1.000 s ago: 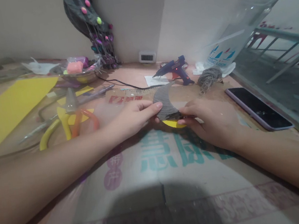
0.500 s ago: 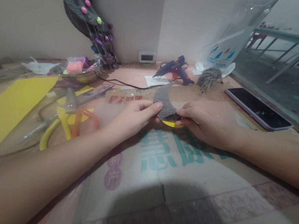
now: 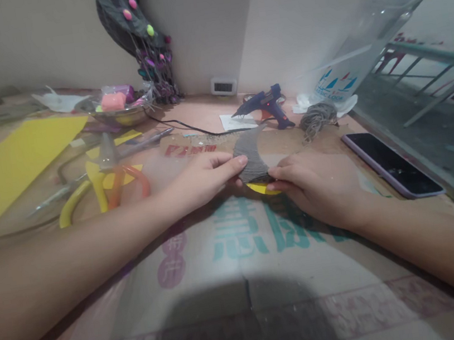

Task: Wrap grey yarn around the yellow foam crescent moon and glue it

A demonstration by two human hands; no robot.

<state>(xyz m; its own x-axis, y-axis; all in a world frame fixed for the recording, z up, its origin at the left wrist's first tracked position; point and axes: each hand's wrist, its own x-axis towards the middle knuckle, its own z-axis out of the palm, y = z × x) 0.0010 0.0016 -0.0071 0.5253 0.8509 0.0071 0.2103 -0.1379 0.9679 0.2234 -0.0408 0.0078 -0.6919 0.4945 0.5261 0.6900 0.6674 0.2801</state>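
Note:
Between my hands is a curved, crescent-like piece wrapped in grey yarn [image 3: 251, 158], with a bare yellow edge [image 3: 262, 188] showing at its near end. My left hand [image 3: 211, 178] pinches its left side, thumb on top. On the other side, my right hand [image 3: 309, 184] grips the near right corner between thumb and fingers, by the yellow edge. Behind the piece, to the right, lies a loose bundle of grey yarn [image 3: 318, 119]. A blue hot glue gun [image 3: 264, 105] with a small red light rests beyond it.
Printed cardboard [image 3: 212, 307] covers the table before me. To the left lie yellow- and orange-handled pliers [image 3: 102, 182] and a yellow sheet [image 3: 11, 166]. A phone [image 3: 390, 164] is at the right edge, near a clear plastic container [image 3: 340, 75]. A bowl [image 3: 122, 117] stands behind.
Both hands keep their hold on the yarn-wrapped piece. My right fingers have shifted very slightly at its near corner; otherwise the scene looks the same.

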